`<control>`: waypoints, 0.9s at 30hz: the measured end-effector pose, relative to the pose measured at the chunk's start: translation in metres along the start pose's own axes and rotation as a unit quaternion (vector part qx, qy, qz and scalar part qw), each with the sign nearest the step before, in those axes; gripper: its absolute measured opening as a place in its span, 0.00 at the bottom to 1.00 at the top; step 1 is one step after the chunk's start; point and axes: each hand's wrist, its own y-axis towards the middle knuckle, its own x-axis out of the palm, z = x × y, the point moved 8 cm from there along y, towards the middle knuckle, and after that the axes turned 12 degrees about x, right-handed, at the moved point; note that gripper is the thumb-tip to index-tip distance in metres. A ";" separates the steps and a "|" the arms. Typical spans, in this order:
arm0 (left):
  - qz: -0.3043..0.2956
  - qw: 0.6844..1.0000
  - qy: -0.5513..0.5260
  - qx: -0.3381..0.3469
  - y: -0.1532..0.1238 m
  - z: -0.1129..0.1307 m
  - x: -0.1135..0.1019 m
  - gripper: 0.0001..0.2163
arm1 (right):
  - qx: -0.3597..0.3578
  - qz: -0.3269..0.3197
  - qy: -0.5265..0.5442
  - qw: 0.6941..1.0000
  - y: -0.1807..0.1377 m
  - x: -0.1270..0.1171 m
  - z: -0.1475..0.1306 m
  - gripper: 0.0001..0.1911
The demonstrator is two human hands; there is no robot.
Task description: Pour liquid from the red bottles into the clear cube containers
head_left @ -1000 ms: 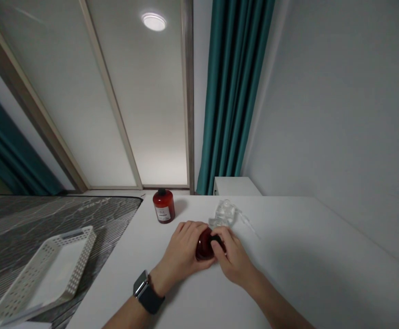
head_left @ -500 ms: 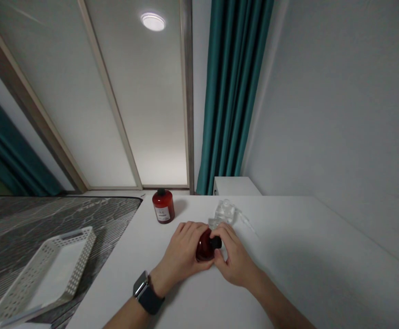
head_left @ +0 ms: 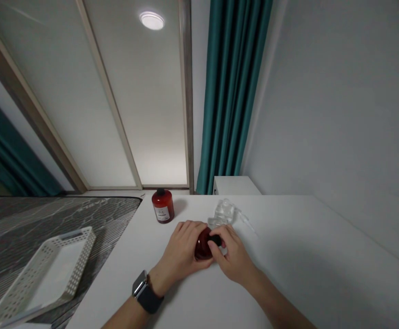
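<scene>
A dark red bottle (head_left: 202, 244) lies on its side on the white table (head_left: 288, 256). My left hand (head_left: 180, 253), with a dark watch on its wrist, is wrapped round the bottle's body. My right hand (head_left: 231, 258) pinches the bottle's black cap (head_left: 215, 239) with its fingertips. Both hands rest low on the tabletop near its middle.
A second red bottle (head_left: 162, 206) with a white label stands upright at the table's far left. Crumpled clear plastic (head_left: 225, 212) lies just behind my hands. A white perforated tray (head_left: 45, 274) sits on the grey patterned surface to the left. A teal curtain (head_left: 231, 91) hangs behind.
My right fingers have shifted round the black cap, covering more of it than half a second ago. The bottle and my left hand have stayed in place.
</scene>
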 end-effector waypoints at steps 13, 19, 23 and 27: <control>0.034 0.999 -0.009 -0.031 -0.005 -0.011 -0.007 0.30 | -0.102 0.137 -0.018 0.985 0.002 -0.038 0.005 0.14; 0.054 0.997 -0.015 -0.053 -0.008 -0.020 -0.011 0.30 | 0.184 0.219 -0.044 0.957 0.016 -0.076 0.124 0.11; 0.068 0.995 -0.017 -0.067 -0.009 -0.026 -0.012 0.29 | 0.238 0.196 -0.070 0.949 0.015 -0.085 0.181 0.14; 0.076 0.994 -0.016 -0.075 -0.012 -0.031 -0.011 0.29 | 0.267 0.154 -0.103 0.946 0.008 -0.084 0.211 0.17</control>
